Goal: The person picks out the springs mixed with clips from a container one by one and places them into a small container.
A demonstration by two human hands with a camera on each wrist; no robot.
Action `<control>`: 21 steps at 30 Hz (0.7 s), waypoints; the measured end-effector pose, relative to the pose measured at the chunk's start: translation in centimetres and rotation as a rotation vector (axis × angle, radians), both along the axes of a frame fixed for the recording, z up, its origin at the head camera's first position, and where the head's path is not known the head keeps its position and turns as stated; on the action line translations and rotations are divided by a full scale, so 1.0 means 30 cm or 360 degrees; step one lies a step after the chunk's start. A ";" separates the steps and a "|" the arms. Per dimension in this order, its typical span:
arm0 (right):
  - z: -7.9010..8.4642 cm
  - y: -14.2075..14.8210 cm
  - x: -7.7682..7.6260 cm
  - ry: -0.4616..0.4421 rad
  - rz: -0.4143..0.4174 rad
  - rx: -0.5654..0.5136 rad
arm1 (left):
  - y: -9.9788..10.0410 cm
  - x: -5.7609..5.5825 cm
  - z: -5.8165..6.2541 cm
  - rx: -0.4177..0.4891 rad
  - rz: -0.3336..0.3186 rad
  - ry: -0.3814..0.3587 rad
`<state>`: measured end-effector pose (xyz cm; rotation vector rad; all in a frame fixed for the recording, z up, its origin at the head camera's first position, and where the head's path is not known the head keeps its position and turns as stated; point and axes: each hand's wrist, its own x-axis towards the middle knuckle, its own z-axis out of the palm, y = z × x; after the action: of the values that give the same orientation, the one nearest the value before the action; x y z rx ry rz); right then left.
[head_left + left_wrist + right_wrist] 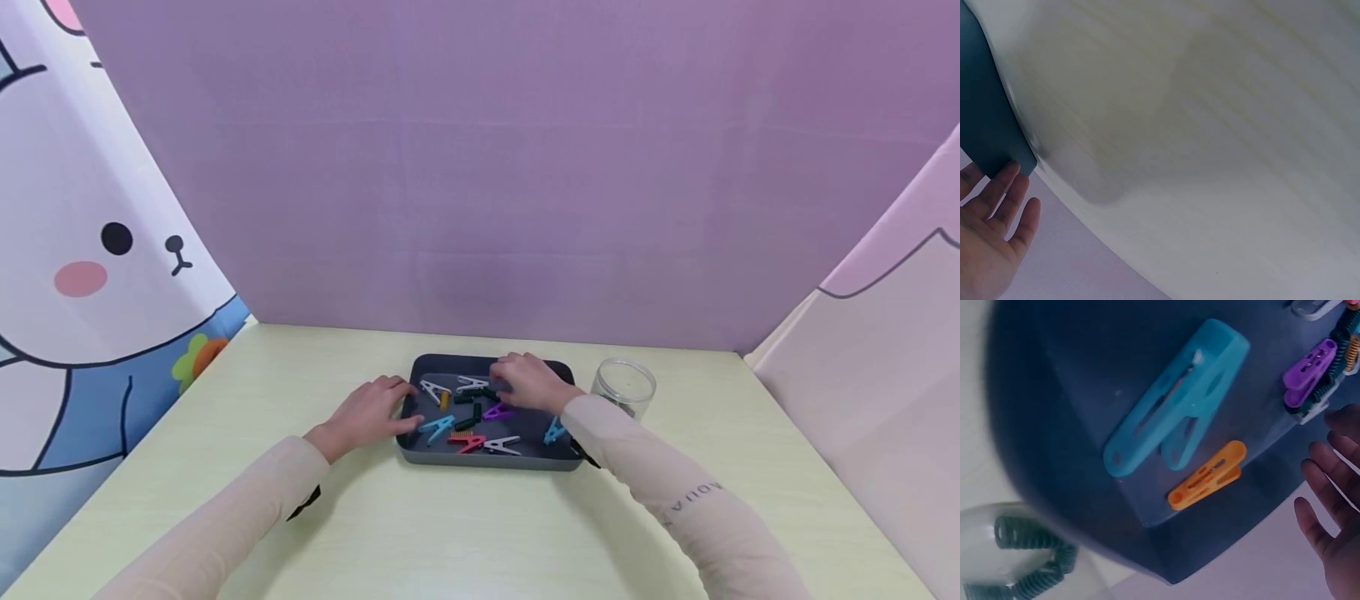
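A dark grey tray (491,461) holds several plastic clothespins and short spring-like coils. My left hand (365,414) rests on its left rim, fingers spread; in the left wrist view the fingertips touch the outer wall. Over the tray's far right part is my right hand (532,382), fingers loosely bent down, nothing visible between them. Nearest its fingertips lie dark green coils (477,412), a white clothespin (472,383) and a purple clothespin (497,412). Toward the right end lie a blue clothespin (1175,400) and a small orange clothespin (1208,477).
A clear round jar (626,383) stands right of the tray, with dark green coils (1038,565) inside. Light blue (438,427), red (468,443) and grey (502,445) clothespins lie near the tray's front. A purple cloth (480,208) hangs behind the table.
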<state>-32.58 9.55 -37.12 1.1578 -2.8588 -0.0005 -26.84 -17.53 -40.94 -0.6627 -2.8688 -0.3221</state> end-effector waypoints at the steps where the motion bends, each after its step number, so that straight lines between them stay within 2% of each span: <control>1: -0.001 0.000 -0.004 -0.0014 0.0000 0.0004 | 0.000 -0.001 0.000 0.0002 0.0000 0.0003; 9: 0.012 -0.007 -0.019 -0.0120 0.0011 0.0030 | -0.003 -0.001 0.000 0.0000 -0.0002 0.0012; 21: 0.010 -0.022 -0.041 -0.0107 0.0085 0.0130 | 0.006 -0.005 0.000 -0.0005 0.0007 -0.0011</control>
<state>-33.81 8.88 -36.83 1.2724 -2.9102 -0.0782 -27.00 -17.36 -40.93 -0.6569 -2.8776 -0.3199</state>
